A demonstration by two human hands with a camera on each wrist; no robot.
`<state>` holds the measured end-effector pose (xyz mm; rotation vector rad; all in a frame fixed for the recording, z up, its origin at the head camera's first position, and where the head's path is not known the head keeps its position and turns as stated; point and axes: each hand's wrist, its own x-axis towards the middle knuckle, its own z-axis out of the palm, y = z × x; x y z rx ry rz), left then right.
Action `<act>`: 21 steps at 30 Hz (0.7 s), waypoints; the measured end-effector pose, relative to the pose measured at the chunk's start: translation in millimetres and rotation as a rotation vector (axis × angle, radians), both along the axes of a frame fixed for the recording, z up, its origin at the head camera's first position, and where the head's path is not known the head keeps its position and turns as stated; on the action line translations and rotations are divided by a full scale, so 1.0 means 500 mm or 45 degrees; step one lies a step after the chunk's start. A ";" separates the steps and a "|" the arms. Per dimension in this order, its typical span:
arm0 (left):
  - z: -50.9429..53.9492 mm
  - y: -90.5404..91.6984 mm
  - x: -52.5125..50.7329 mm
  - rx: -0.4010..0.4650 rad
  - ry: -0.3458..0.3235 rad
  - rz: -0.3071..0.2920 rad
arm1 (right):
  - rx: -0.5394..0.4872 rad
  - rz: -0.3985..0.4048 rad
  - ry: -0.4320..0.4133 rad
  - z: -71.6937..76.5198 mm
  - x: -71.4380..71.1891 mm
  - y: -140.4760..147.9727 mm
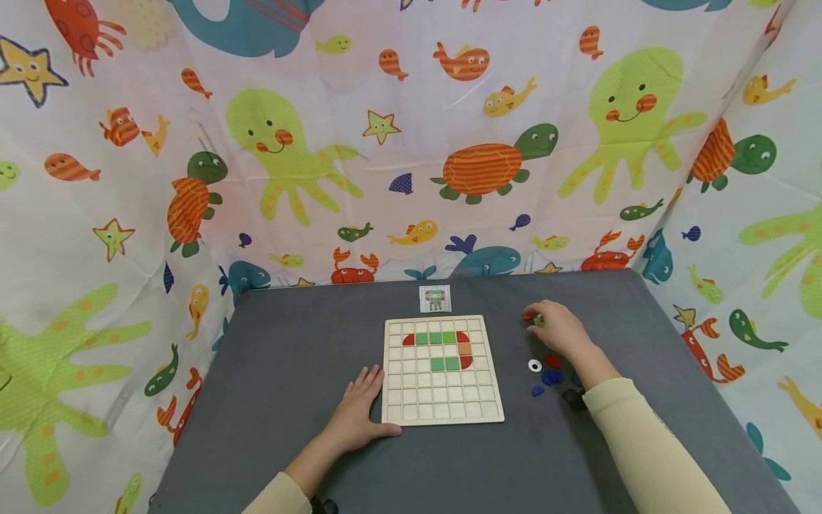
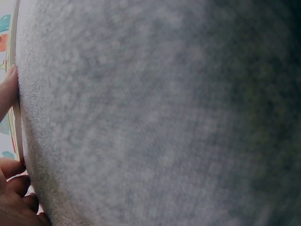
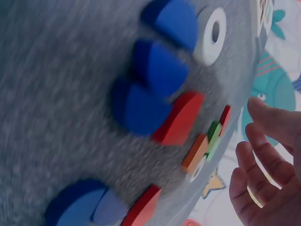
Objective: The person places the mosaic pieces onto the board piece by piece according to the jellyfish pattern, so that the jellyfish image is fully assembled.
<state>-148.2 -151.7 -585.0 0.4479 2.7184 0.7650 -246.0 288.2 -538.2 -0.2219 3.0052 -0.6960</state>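
Note:
A pale wooden grid board (image 1: 443, 410) lies flat, with red, green and orange pieces (image 1: 464, 348) set in its upper cells. My left hand (image 1: 355, 410) rests at the board's lower left corner, fingers along the left side and thumb at the near edge. To the right of the board, my right hand (image 1: 560, 328) hovers over small pieces, close to a red piece (image 1: 529, 316) and a green piece (image 1: 539, 321). In the right wrist view its fingers are relaxed and apart, with nothing visible between them; an orange piece (image 3: 194, 153) lies nearby.
Behind the board lies a small printed pattern card (image 1: 435, 298). Blue pieces (image 1: 548, 377), a red piece (image 1: 551, 361) and a white ring (image 1: 534, 365) are scattered beneath the right forearm. A sea-animal curtain (image 1: 398, 214) stands along the far edge of the grey table (image 1: 289, 371).

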 end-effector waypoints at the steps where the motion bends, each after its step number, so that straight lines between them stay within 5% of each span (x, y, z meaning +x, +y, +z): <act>1: 0.000 0.000 0.000 -0.001 0.000 0.001 | 0.004 -0.007 -0.009 -0.001 -0.002 0.006; 21: 0.005 0.001 0.000 -0.007 0.000 -0.005 | 0.072 -0.027 -0.108 -0.025 -0.020 0.047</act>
